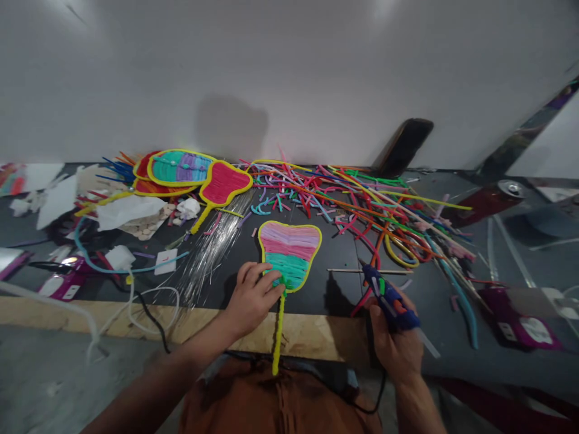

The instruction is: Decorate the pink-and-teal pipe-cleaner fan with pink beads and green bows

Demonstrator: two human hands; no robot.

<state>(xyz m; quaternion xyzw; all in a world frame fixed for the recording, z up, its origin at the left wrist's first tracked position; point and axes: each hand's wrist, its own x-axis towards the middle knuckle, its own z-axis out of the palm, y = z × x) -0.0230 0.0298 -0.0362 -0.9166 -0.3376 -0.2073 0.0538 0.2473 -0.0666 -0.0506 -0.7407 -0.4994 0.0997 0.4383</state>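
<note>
A small fan made of pipe cleaners [289,247] lies flat at the table's front, lilac and pink above, teal below, with a yellow border and a yellow stem that reaches past the edge. My left hand [256,295] is closed on its lower left side, fingertips on the teal part near a green bit at the stem's base. To the right, my right hand [398,343] grips a blue hot glue gun [391,301], its nozzle pointing up and left. A glue stick pokes out of the gun's back. A thin metal rod [368,271] lies near the nozzle.
Behind lie a heap of cut pipe cleaners [316,187], yellow-handled scissors [400,253], and a red fan [226,184] beside other finished pieces. A phone [404,144] leans on the wall, a can [495,202] stands right. Cables [140,301] run over the left side.
</note>
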